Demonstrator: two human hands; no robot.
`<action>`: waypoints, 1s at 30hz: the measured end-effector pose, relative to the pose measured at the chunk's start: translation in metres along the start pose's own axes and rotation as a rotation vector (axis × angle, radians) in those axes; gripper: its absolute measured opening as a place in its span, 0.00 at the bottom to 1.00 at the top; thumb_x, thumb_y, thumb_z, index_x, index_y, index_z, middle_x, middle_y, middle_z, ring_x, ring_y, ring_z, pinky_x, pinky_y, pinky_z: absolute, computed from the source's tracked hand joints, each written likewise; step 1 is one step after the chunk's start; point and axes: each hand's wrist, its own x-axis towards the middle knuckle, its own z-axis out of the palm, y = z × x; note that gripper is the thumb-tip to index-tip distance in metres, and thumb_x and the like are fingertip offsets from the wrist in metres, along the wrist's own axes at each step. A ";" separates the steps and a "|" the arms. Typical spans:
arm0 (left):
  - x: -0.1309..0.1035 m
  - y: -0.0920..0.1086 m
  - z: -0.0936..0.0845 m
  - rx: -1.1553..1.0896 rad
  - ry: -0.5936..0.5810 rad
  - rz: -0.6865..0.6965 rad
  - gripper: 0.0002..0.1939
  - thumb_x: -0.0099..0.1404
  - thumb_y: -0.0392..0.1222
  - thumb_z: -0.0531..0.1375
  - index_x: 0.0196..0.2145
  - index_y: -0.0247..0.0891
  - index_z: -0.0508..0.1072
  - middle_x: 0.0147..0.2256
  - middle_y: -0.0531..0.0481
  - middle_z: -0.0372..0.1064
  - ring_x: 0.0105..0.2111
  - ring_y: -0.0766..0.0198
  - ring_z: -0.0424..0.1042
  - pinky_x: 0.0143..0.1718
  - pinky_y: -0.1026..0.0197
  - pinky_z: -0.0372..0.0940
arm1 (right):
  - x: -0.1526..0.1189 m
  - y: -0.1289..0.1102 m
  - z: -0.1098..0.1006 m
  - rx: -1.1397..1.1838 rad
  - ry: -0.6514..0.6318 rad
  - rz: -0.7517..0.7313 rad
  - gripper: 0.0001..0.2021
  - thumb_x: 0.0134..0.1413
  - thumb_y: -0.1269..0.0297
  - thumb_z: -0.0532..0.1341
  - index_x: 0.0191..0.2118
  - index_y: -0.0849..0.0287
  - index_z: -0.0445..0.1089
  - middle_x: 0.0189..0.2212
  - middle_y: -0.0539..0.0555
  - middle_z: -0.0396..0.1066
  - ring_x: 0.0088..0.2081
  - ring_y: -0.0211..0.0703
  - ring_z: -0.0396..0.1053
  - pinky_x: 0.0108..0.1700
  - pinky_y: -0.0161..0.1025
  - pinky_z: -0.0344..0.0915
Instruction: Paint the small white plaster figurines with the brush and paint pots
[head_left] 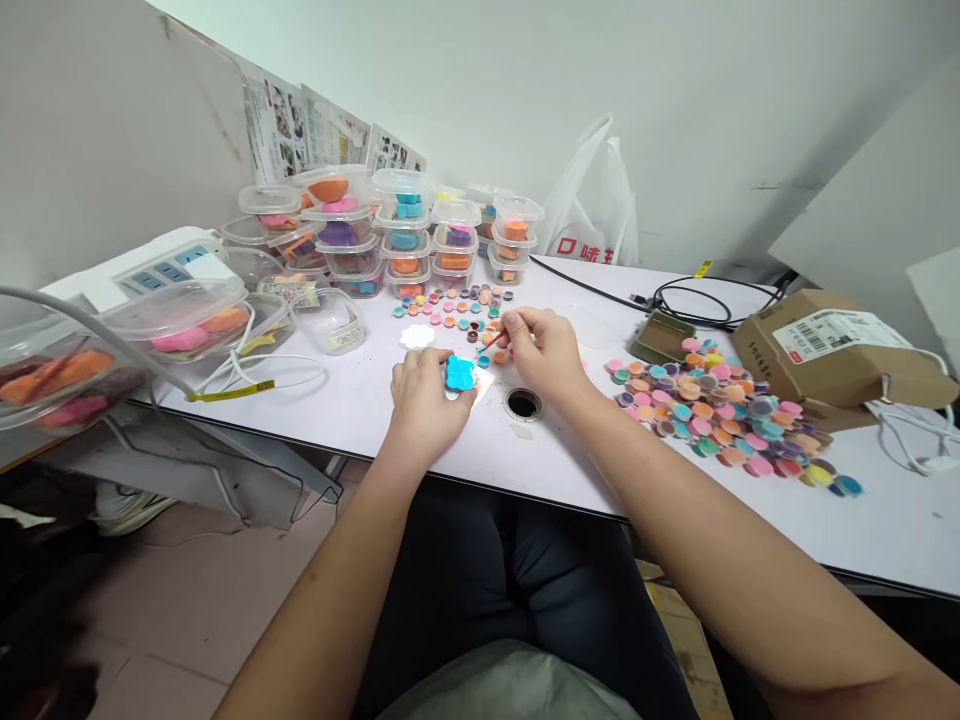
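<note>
Just ahead of my lap, near the front edge of the white table, my left hand grips a bright blue, flower-shaped piece between thumb and fingers. My right hand is closed around a thin reddish stick, pinched between thumb and forefinger. The stick slants from those fingertips down and to the left, its free end pointing toward the blue piece. That end looks apart from the piece, over on its right side; whether it touches one of the small pots beneath, I can't tell. My left hand is plainly the nearer one, since it has hold of the piece.

Under and beside the piece lies a white card with coloured smudges, and to its right is a round dark hole in the tabletop. A white scalloped shape lies just beyond my left fingers. Past both hands, strips of small paint pots spread toward stacked clear tubs of coloured pieces. Off to my right, a big heap of pots lies against an open cardboard box, with a black cable behind it.
</note>
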 end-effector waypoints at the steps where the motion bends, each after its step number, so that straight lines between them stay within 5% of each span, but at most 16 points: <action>1: 0.000 0.000 0.000 -0.004 -0.001 0.004 0.24 0.59 0.43 0.67 0.52 0.41 0.68 0.55 0.40 0.69 0.59 0.44 0.65 0.59 0.44 0.61 | -0.001 0.000 0.001 0.128 -0.006 0.035 0.22 0.70 0.46 0.53 0.33 0.55 0.73 0.29 0.52 0.79 0.30 0.44 0.73 0.40 0.45 0.68; 6: 0.000 0.001 -0.001 0.001 0.000 -0.004 0.25 0.58 0.43 0.68 0.52 0.40 0.68 0.55 0.41 0.69 0.59 0.43 0.64 0.59 0.45 0.61 | -0.007 0.002 0.012 0.348 -0.050 0.112 0.26 0.63 0.36 0.56 0.36 0.56 0.75 0.32 0.54 0.80 0.36 0.45 0.77 0.36 0.40 0.72; 12: 0.001 0.000 0.000 0.020 -0.009 -0.026 0.26 0.58 0.43 0.69 0.52 0.38 0.68 0.56 0.40 0.68 0.60 0.44 0.64 0.61 0.46 0.60 | -0.009 0.012 0.014 0.220 -0.096 0.127 0.22 0.66 0.43 0.57 0.35 0.57 0.76 0.32 0.55 0.81 0.37 0.48 0.79 0.44 0.47 0.74; 17: 0.000 -0.001 0.000 -0.001 0.006 -0.024 0.25 0.57 0.43 0.69 0.51 0.40 0.68 0.55 0.42 0.68 0.59 0.44 0.64 0.60 0.45 0.61 | -0.013 0.007 0.004 0.191 -0.015 0.099 0.22 0.67 0.43 0.55 0.35 0.56 0.76 0.31 0.54 0.81 0.35 0.48 0.79 0.43 0.48 0.74; 24: -0.001 -0.001 0.000 0.014 0.010 -0.005 0.25 0.58 0.43 0.69 0.51 0.39 0.68 0.55 0.40 0.68 0.59 0.44 0.65 0.60 0.45 0.61 | -0.017 -0.005 0.007 0.066 -0.049 -0.064 0.16 0.69 0.56 0.55 0.37 0.54 0.78 0.34 0.52 0.82 0.46 0.50 0.75 0.53 0.50 0.68; 30: 0.000 -0.002 0.001 0.022 0.010 -0.006 0.25 0.58 0.44 0.69 0.52 0.38 0.69 0.55 0.40 0.69 0.58 0.44 0.65 0.60 0.46 0.61 | -0.024 -0.003 -0.002 -0.058 -0.062 -0.092 0.16 0.68 0.60 0.55 0.32 0.55 0.78 0.31 0.52 0.81 0.42 0.50 0.72 0.51 0.50 0.65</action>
